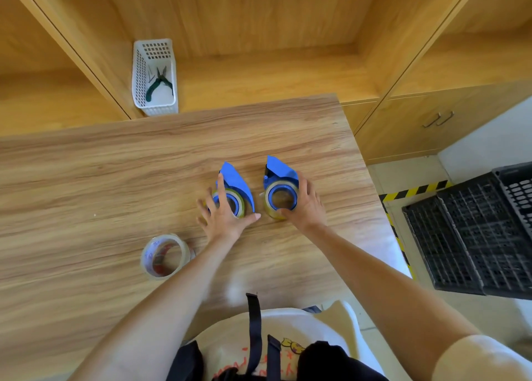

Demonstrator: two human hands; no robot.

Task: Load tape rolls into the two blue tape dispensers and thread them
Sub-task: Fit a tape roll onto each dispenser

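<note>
Two blue tape dispensers lie side by side on the wooden table (86, 179), each with a yellowish tape roll seated on its blue hub. My left hand (226, 215) rests flat with spread fingers over the roll of the left dispenser (237, 180). My right hand (306, 205) wraps around the right dispenser (280, 169), thumb at the near edge of its roll (270, 209) and fingers along the far right side. A third, clear tape roll (164, 255) with red and blue print lies loose at the near left.
A white perforated basket (154, 78) with green-handled pliers stands at the table's far edge against wooden shelving. Black plastic crates (475, 236) sit on the floor to the right, past yellow-black hazard tape. The table's right edge runs close to the right dispenser.
</note>
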